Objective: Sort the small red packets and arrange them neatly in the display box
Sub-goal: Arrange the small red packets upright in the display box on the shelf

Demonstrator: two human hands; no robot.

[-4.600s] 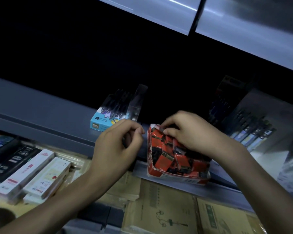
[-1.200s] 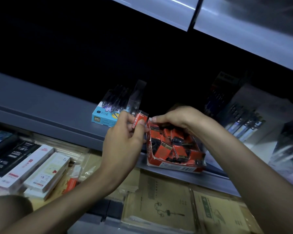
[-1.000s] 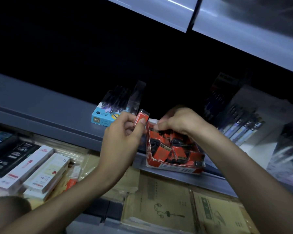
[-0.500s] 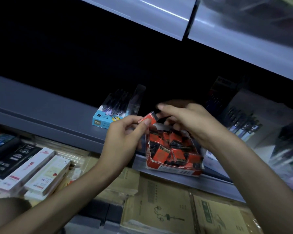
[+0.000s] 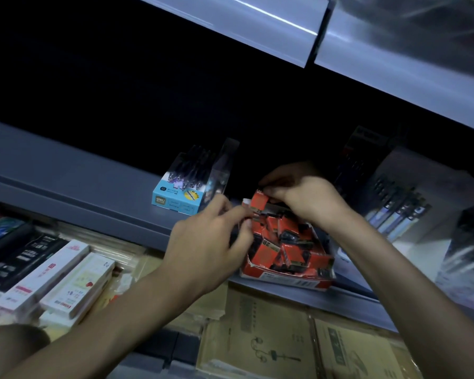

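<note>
Dim grey store shelf [image 5: 80,187] under red display box [image 5: 285,281]. Pinching red packet [image 5: 259,201] with right hand [image 5: 307,198]; grip of left hand [image 5: 208,242] unclear

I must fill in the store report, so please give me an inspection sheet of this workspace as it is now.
Surface: grey shelf, dimly lit; the box stands at its front edge.
Job's things: red display box holds small red packets lying jumbled; one red packet is held above its back left corner.
Clutter: blue pen box left of the display box, apart from it.
Hands: right hand pinches the single packet; left hand has curled fingers at the box's left edge, its hold unclear.
Cables: nothing seen.
Surroundings: pen racks at right; white boxes and brown notebooks below; upper shelf above.
</note>
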